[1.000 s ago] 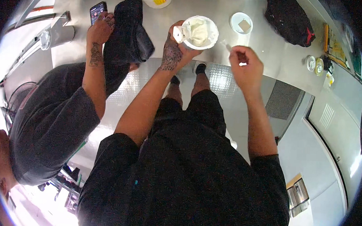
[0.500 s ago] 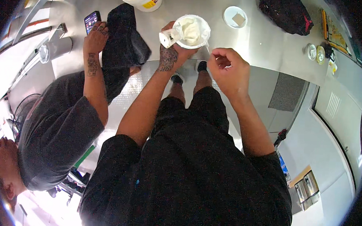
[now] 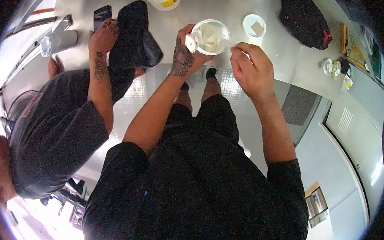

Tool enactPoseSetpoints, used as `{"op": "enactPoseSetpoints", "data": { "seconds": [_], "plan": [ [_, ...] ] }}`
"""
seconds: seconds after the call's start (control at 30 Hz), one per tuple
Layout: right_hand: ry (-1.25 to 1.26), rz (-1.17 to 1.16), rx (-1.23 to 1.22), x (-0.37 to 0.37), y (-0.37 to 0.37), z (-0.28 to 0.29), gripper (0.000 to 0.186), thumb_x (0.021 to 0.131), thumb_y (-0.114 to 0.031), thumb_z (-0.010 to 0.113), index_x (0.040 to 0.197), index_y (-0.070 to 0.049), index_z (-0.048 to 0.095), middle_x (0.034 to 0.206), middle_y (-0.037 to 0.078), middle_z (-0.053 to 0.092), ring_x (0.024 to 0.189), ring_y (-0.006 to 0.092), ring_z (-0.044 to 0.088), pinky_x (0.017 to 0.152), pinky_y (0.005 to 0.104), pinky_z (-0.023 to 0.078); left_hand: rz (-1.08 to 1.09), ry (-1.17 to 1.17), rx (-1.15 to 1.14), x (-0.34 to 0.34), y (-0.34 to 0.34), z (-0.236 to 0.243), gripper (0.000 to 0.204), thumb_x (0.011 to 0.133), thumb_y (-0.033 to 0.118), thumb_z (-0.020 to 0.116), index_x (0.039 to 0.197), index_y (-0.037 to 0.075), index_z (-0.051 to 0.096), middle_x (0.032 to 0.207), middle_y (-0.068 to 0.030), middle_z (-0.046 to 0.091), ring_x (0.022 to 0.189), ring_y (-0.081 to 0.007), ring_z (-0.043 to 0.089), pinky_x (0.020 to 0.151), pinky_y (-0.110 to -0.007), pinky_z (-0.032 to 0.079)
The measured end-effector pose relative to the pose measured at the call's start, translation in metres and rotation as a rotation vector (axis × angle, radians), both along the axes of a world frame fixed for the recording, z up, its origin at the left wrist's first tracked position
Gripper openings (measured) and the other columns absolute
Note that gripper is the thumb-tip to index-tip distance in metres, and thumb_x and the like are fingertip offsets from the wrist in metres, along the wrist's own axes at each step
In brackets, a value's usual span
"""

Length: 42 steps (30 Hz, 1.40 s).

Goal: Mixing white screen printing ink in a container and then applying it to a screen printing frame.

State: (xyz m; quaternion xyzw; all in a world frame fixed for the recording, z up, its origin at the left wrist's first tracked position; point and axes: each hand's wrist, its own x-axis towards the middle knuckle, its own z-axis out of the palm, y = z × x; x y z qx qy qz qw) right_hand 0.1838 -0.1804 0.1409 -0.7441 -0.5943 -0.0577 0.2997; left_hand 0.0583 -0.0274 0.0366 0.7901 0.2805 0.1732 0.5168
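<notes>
My left hand (image 3: 184, 56) is wrapped round a white tub (image 3: 227, 28) from its left and near side, holding it tilted above the steel counter's near edge. Smooth white cream (image 3: 210, 37) coats the inside. A short white piece with a small dark mark (image 3: 191, 41) stands at the tub's left rim, by my left fingers; I cannot tell what it is. To the right of the tub, my right hand (image 3: 253, 71) is closed in a pinch on a thin, pale, see-through utensil (image 3: 226, 42). Its far end reaches the tub's right rim, and its exact kind is unclear.
On the steel counter (image 3: 290, 64) are a white lid (image 3: 249, 22) with a square patch, a larger white bucket (image 3: 167, 0), a black cloth item (image 3: 305, 21) and small jars (image 3: 336, 69). At left, another person's hand (image 3: 104, 35) touches a phone (image 3: 102, 16) beside a black bag-like item (image 3: 133, 34).
The tub and both my hands appear a little farther right in view. The pale utensil's end is now at the tub's right rim. The other person's phone screen has gone darker.
</notes>
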Motion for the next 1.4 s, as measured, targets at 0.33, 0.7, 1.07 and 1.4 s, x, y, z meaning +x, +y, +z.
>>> {"op": "enactPoseSetpoints", "data": {
  "seconds": [0.33, 0.7, 1.07, 1.4],
  "plan": [
    [-0.120, 0.066, 0.011, 0.037, -0.032, -0.017, 0.011, 0.080, -0.001, 0.073, 0.090, -0.002, 0.068, 0.098, 0.009, 0.068, 0.085, 0.0264, 0.068, 0.076, 0.0378, 0.058, 0.045, -0.114, 0.051, -0.001, -0.003, -0.028, 0.098, 0.055, 0.024, 0.096, 0.134, 0.003, 0.042, 0.123, -0.0175, 0.054, 0.112, -0.0318, 0.057, 0.099, -0.042, 0.047],
    [1.215, -0.724, -0.075, 0.116, -0.048, -0.115, 0.026, 0.091, -0.009, 0.070, 0.114, 0.003, 0.068, 0.093, 0.010, 0.072, 0.076, 0.0148, 0.070, 0.063, 0.0273, 0.056, 0.092, 0.052, 0.186, -0.001, -0.020, -0.037, 0.113, 0.059, 0.033, 0.095, 0.147, 0.000, 0.032, 0.133, -0.0172, 0.052, 0.126, -0.0315, 0.051, 0.109, -0.043, 0.042],
    [0.656, 0.721, 0.007, 0.062, 0.102, 0.051, 0.049, 0.071, -0.029, 0.090, 0.109, -0.006, 0.069, 0.100, 0.010, 0.069, 0.084, 0.0185, 0.064, 0.079, 0.0306, 0.053, 0.303, -0.029, -0.041, 0.025, -0.032, -0.031, 0.101, 0.057, 0.035, 0.096, 0.139, 0.006, 0.044, 0.132, -0.0156, 0.056, 0.120, -0.0289, 0.058, 0.105, -0.041, 0.047],
    [0.910, 0.872, -0.300, 0.037, 0.130, 0.077, 0.032, 0.098, -0.019, 0.065, 0.074, -0.005, 0.048, 0.066, 0.002, 0.051, 0.060, 0.0108, 0.051, 0.054, 0.0265, 0.039, 0.004, 0.014, -0.207, -0.008, 0.000, 0.000, 0.091, 0.054, 0.031, 0.092, 0.134, 0.010, 0.053, 0.133, -0.0143, 0.058, 0.124, -0.0316, 0.057, 0.108, -0.043, 0.044]
  ]
}}
